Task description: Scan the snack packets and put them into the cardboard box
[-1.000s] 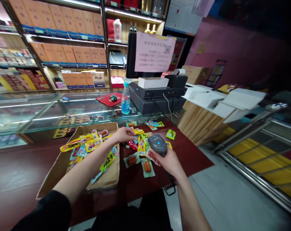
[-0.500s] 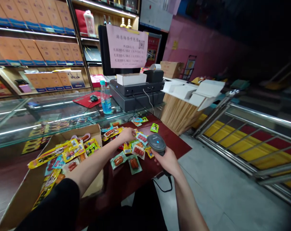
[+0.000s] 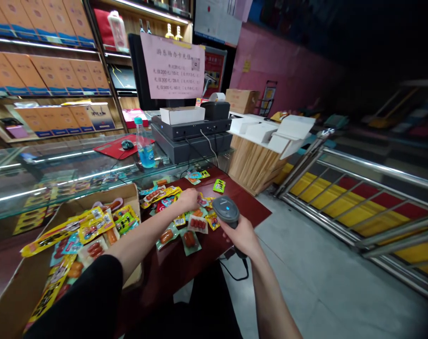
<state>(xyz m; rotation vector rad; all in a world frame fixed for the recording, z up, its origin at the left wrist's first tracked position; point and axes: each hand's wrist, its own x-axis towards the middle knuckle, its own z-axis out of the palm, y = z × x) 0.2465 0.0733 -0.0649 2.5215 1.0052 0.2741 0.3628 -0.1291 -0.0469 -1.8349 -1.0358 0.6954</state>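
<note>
My right hand [image 3: 242, 234] is wrapped round the handle of a dark grey barcode scanner [image 3: 226, 208], which has a blue light on top and a cable hanging below. My left hand [image 3: 189, 199] reaches over the dark red tabletop, its fingers curled at a small sausage packet [image 3: 202, 201] whose far side they partly hide. Clear packets of small sausages [image 3: 198, 223] lie just in front of it, among yellow and red snack packets. On the left, under my forearm, an open cardboard box [image 3: 131, 200] holds more sausages and long yellow packets [image 3: 61, 230].
Behind the tabletop stands a glass counter [image 3: 76, 165] with a bottle of blue drink [image 3: 145, 148], a mouse on a red pad [image 3: 111, 147], and a screen bearing a pink notice [image 3: 175, 68]. A green packet [image 3: 219, 185] lies near the right edge. Metal railings [image 3: 341, 197] stand right.
The view has shifted slightly right, so things sit further left. The blue-and-white packet by my left fingers now shows less of its face. My right hand still holds the scanner.
</note>
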